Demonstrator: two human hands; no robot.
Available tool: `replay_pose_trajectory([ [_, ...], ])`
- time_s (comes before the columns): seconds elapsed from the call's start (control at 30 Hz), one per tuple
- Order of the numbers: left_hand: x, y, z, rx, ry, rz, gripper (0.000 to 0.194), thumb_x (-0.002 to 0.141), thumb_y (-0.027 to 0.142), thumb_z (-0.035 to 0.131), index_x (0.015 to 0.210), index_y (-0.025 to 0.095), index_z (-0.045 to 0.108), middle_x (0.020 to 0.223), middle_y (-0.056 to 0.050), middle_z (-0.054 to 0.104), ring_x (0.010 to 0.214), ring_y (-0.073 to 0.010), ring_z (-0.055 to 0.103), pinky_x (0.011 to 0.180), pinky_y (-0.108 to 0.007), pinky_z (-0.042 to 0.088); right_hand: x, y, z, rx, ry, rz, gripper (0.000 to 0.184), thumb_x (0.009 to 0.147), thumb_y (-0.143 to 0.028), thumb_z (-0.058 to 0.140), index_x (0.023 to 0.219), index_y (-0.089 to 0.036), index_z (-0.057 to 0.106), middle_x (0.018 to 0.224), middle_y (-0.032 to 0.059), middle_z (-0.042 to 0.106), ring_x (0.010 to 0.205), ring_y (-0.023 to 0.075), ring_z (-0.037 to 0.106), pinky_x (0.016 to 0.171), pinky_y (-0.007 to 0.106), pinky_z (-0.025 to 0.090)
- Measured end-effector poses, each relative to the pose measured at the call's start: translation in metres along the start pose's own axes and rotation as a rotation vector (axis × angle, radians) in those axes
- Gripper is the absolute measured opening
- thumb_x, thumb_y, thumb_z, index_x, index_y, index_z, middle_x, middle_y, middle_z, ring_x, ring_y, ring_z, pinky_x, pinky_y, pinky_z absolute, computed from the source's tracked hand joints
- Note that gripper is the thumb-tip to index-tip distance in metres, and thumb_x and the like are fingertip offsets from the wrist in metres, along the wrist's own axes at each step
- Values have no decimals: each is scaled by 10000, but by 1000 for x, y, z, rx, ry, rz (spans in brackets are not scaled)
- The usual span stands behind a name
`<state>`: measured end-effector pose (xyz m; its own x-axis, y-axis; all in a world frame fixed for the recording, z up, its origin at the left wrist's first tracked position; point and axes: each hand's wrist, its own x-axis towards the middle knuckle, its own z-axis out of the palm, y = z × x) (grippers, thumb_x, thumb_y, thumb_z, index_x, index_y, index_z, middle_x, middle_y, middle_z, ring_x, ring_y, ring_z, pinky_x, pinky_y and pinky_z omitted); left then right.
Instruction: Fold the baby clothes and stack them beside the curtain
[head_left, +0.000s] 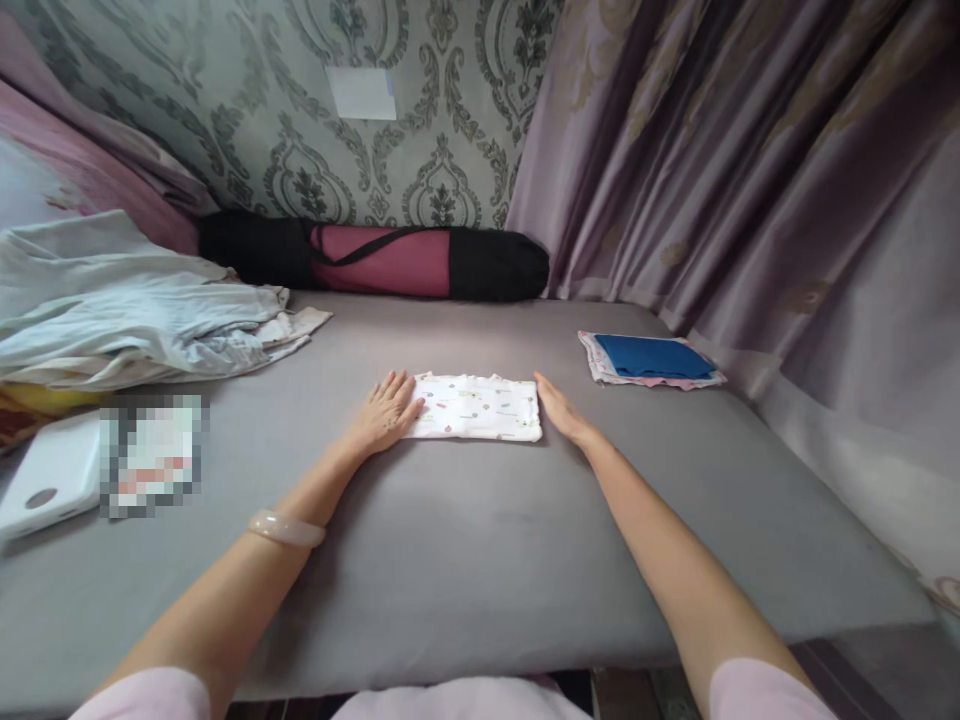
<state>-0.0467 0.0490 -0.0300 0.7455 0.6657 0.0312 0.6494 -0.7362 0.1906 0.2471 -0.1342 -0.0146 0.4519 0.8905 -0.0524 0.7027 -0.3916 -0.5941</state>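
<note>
The grey-covered worktop (480,560) spreads widest before me, with a purple curtain (615,170) falling along its right and far-right side. Past the far edge rises the wall (255,110), all grey scrollwork. A loose heap of pale clothes (127,300) sprawls over the far left, and beside it a long black-and-maroon bag (382,262) lies along the foot of the wall. Over on the right rests a folded stack (652,358), blue cloth on top of white and pink. Near the left edge sits a flat white object (56,475) with a dark oval, just beside a blurred-out item (157,455).

Midway across lies the folded white cloth (480,408), dotted with small coloured prints, its long side running left to right. The left hand (386,412) presses flat on its left end, the grip slightly spread, pinching nothing. The right hand (559,405) is at the other end, set on edge, its grip straight with fingers pressed together; I can't tell whether it touches the fabric. A pale bangle (286,528) circles the left forearm.
</note>
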Motion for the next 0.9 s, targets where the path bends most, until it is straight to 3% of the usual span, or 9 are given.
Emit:
replay_pose_trajectory([
  [0.13, -1, 8, -5, 3, -5, -53, 639, 1002, 471, 167, 1509, 117, 329, 1603, -123, 242, 1495, -272, 152, 1193, -487, 180, 0, -9, -9, 111, 128, 89, 735, 993, -470, 24, 1513, -32, 303, 1562, 150, 335, 1443, 192, 318, 1189, 348, 248],
  [0.23, -4, 25, -11, 47, 71, -12, 624, 1004, 462, 181, 1507, 126, 338, 1598, -123, 259, 1499, -275, 139, 1202, -514, 123, -9, -27, -2, -41, 143, -62, 677, 992, -446, 160, 1498, -32, 336, 1569, 158, 318, 1466, 216, 261, 1206, 380, 208],
  [0.33, -7, 50, -16, 46, 55, 83, 627, 1004, 469, 194, 1507, 121, 335, 1587, -128, 288, 1493, -269, 170, 1205, -499, 142, -16, -43, 13, -207, 103, -208, 644, 990, -413, 208, 1510, -47, 311, 1592, 149, 263, 1488, 224, 191, 1210, 412, 180],
  [0.47, -4, 74, -13, 36, 24, 148, 635, 1006, 466, 202, 1508, 97, 324, 1587, -139, 280, 1491, -289, 166, 1201, -493, 161, -17, -52, 33, -352, 68, -215, 646, 995, -397, 220, 1514, -17, 282, 1601, 163, 223, 1495, 243, 151, 1212, 417, 135],
  [0.7, 2, 75, 4, 3, -40, 104, 640, 1002, 490, 219, 1511, 117, 323, 1582, -148, 282, 1487, -290, 182, 1191, -495, 180, -14, -49, 43, -435, 26, -179, 638, 1000, -393, 217, 1504, -13, 309, 1586, 169, 266, 1488, 256, 179, 1209, 414, 115],
  [0.9, 4, 74, -1, -22, -75, 107, 645, 1002, 497, 228, 1506, 106, 322, 1579, -163, 282, 1486, -296, 177, 1185, -500, 193, -14, -53, 36, -442, -21, -151, 639, 1002, -390, 233, 1505, -2, 301, 1587, 169, 263, 1486, 268, 184, 1211, 404, 112],
])
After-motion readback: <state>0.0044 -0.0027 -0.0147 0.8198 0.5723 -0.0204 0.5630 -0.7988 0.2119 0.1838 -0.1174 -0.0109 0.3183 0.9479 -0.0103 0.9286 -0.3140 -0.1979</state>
